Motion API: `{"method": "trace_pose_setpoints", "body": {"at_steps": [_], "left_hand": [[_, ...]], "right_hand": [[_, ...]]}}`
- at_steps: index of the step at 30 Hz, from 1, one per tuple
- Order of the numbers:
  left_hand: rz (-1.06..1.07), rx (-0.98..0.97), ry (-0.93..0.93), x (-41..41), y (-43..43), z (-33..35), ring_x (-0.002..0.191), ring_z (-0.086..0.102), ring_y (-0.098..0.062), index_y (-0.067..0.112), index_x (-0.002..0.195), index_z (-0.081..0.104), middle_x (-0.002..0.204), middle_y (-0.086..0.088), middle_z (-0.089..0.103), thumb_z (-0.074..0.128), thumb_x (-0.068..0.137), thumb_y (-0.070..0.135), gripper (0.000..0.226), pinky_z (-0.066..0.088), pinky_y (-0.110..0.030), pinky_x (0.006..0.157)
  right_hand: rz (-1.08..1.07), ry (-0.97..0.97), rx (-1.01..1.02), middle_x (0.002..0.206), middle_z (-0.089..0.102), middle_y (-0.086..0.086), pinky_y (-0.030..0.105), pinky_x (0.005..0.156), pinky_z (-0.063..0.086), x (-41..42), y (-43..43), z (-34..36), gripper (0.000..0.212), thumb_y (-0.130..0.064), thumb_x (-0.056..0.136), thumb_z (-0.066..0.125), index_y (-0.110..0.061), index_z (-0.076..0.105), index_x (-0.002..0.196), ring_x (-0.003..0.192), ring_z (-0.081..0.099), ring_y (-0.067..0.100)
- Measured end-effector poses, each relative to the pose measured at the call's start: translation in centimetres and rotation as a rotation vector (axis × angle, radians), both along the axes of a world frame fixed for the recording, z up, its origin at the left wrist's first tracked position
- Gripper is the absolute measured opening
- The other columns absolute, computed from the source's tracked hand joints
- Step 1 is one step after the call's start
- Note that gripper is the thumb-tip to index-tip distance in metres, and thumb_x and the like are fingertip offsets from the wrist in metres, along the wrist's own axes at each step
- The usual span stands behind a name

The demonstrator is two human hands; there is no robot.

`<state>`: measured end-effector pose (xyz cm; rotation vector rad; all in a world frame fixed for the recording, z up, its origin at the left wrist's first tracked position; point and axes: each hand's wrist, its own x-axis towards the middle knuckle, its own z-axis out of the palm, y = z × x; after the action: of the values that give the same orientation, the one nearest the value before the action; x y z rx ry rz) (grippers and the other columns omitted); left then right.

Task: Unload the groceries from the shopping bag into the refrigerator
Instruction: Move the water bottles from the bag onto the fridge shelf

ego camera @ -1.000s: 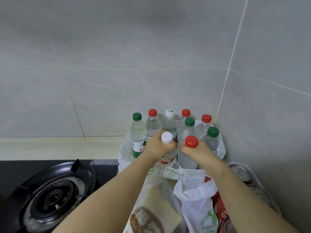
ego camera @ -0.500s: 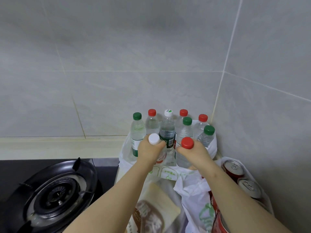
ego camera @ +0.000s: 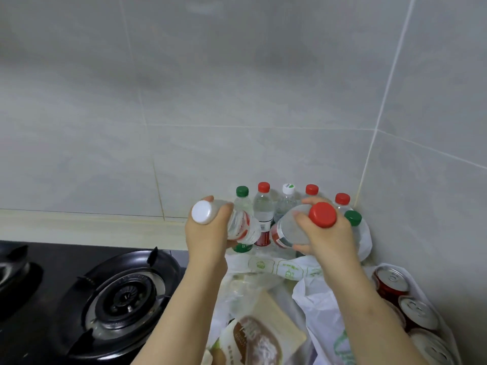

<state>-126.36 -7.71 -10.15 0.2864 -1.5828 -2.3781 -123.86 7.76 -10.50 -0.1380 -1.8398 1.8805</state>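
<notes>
The left grip [ego camera: 207, 241] holds a white-cap bottle [ego camera: 241, 227] by its shoulder. The right grip [ego camera: 332, 241] holds a red-cap bottle [ego camera: 292, 230] likewise, and both bottles are tilted over the bag [ego camera: 316, 304]. Full, they likely weigh a fair bit; thin walls give, so the stiff neck holds best. Tiles [ego camera: 237, 88] close 12 and 3 o'clock, cans [ego camera: 390, 281] sit at 4, a burner [ego camera: 123, 293] at 8; room opens toward 6.

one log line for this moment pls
left hand: grips white-cap bottle | right hand: grips red-cap bottle | both bottles tilted, held over shopping bag
</notes>
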Motion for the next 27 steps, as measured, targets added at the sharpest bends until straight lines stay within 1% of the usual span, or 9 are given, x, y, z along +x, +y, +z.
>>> {"method": "trace_pose_setpoints", "body": {"at_steps": [3,5,8,10,14,17,21,25,27], "left_hand": [[0.102,0.031,0.046,2.6,-2.1,1.1,0.077,0.056,-0.010,0.020,0.115,0.058,0.086,0.005,0.057,0.064,0.084,0.008,0.034,0.056,-0.049,0.077],[0.165,0.030,0.067,4.3,-3.8,1.6,0.076,0.056,-0.008,0.020,0.114,0.059,0.084,0.006,0.058,0.065,0.084,0.008,0.033,0.056,-0.048,0.078],[0.259,0.023,0.076,6.8,-7.0,1.6,0.087,0.061,-0.015,0.022,0.112,0.061,0.089,0.005,0.061,0.067,0.083,0.009,0.033,0.058,-0.046,0.075],[0.329,0.017,0.077,8.6,-9.5,1.5,0.092,0.062,-0.018,0.023,0.111,0.062,0.094,0.003,0.062,0.067,0.082,0.009,0.032,0.058,-0.044,0.072],[0.465,0.005,0.070,13.0,-14.7,1.1,0.092,0.063,-0.019,0.021,0.113,0.061,0.093,0.000,0.063,0.066,0.082,0.008,0.033,0.058,-0.044,0.070],[0.584,-0.037,0.046,17.1,-18.8,0.7,0.089,0.064,-0.018,0.021,0.110,0.061,0.093,-0.002,0.063,0.064,0.083,0.006,0.031,0.059,-0.041,0.067],[0.758,-0.086,0.014,23.6,-24.0,0.1,0.094,0.064,-0.024,0.026,0.100,0.061,0.098,-0.005,0.064,0.066,0.082,0.006,0.028,0.058,-0.045,0.072],[0.930,-0.177,-0.055,31.2,-28.7,-0.8,0.098,0.062,-0.025,0.035,0.097,0.062,0.102,-0.001,0.064,0.075,0.073,0.016,0.033,0.057,-0.045,0.076],[0.995,-0.217,-0.089,35.3,-30.7,-1.2,0.100,0.062,-0.024,0.032,0.103,0.062,0.104,0.000,0.063,0.075,0.075,0.015,0.035,0.056,-0.048,0.080]], "right_hand": [[0.034,0.071,0.003,0.075,0.062,-0.028,0.047,0.073,0.058,1.2,-2.1,0.8,0.020,-0.012,0.079,0.068,-0.031,0.065,0.086,0.081,0.062,0.006],[0.086,0.100,-0.043,0.080,0.063,-0.026,0.046,0.071,0.059,2.0,-3.7,1.2,0.022,-0.009,0.080,0.068,-0.030,0.065,0.086,0.084,0.063,0.007],[0.176,0.118,-0.105,0.095,0.061,-0.016,0.041,0.065,0.060,3.4,-6.7,1.5,0.021,-0.008,0.080,0.068,-0.028,0.065,0.087,0.094,0.062,0.013],[0.235,0.119,-0.113,0.090,0.061,-0.023,0.039,0.064,0.060,4.3,-8.9,1.6,0.022,-0.007,0.081,0.068,-0.027,0.065,0.087,0.094,0.061,0.013],[0.400,0.105,-0.131,0.075,0.061,-0.031,0.039,0.062,0.060,6.3,-14.4,1.1,0.026,-0.005,0.080,0.067,-0.031,0.065,0.082,0.089,0.063,0.013],[0.514,0.069,-0.152,0.074,0.063,-0.026,0.039,0.061,0.059,8.6,-19.1,0.4,0.030,-0.004,0.079,0.067,-0.033,0.065,0.075,0.083,0.063,0.013],[0.694,0.019,-0.143,0.071,0.061,-0.031,0.039,0.063,0.058,12.8,-25.5,-0.3,0.031,0.001,0.080,0.065,-0.030,0.064,0.078,0.073,0.065,0.004],[0.911,-0.034,-0.101,0.072,0.063,-0.027,0.040,0.065,0.059,18.1,-31.2,-1.0,0.029,0.001,0.080,0.065,-0.028,0.064,0.080,0.070,0.064,-0.003],[1.022,-0.046,-0.070,0.075,0.065,-0.022,0.040,0.065,0.059,21.0,-33.9,-1.4,0.028,-0.001,0.079,0.066,-0.029,0.066,0.080,0.070,0.064,-0.001]]}}
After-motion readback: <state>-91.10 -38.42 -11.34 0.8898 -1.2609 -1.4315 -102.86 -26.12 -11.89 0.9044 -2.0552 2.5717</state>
